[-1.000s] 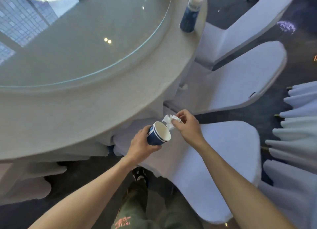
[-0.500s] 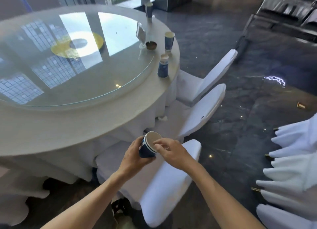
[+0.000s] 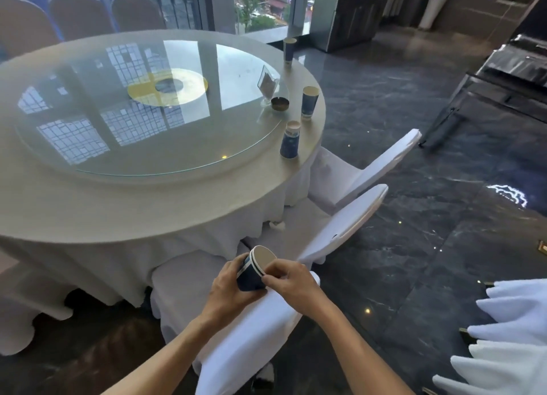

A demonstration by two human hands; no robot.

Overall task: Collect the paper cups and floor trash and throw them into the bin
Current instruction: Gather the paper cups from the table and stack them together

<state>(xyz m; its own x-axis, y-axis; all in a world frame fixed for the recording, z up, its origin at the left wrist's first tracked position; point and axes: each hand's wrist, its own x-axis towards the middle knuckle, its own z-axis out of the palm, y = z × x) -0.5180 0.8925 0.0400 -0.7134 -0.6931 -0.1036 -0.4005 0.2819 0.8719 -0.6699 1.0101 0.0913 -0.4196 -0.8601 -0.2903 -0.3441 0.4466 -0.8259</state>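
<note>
A dark blue paper cup (image 3: pixel 254 271) with a white rim band sits tilted in my left hand (image 3: pixel 229 288), its mouth facing up and right. My right hand (image 3: pixel 288 282) pinches the cup's rim from the right side. No tissue shows outside the cup. Three more blue paper cups stand on the round table's right edge: a near cup (image 3: pixel 290 139), a middle cup (image 3: pixel 309 102) and a far cup (image 3: pixel 289 50). A small white scrap of paper (image 3: pixel 276 224) lies on the chair seat under the tablecloth's hem. No bin is in view.
The round table (image 3: pixel 183 196) with a glass turntable fills the left. An ashtray (image 3: pixel 279 103) and a card holder (image 3: pixel 268 84) sit near the cups. White-covered chairs (image 3: pixel 352 217) stand along the table's right; more white chair backs (image 3: pixel 509 329) at lower right. Dark glossy floor (image 3: pixel 414 246) lies right.
My view has lifted from the chair to the whole table. The white tissue held by my right hand went into the cup and is out of sight; that hand now grips the rim.
</note>
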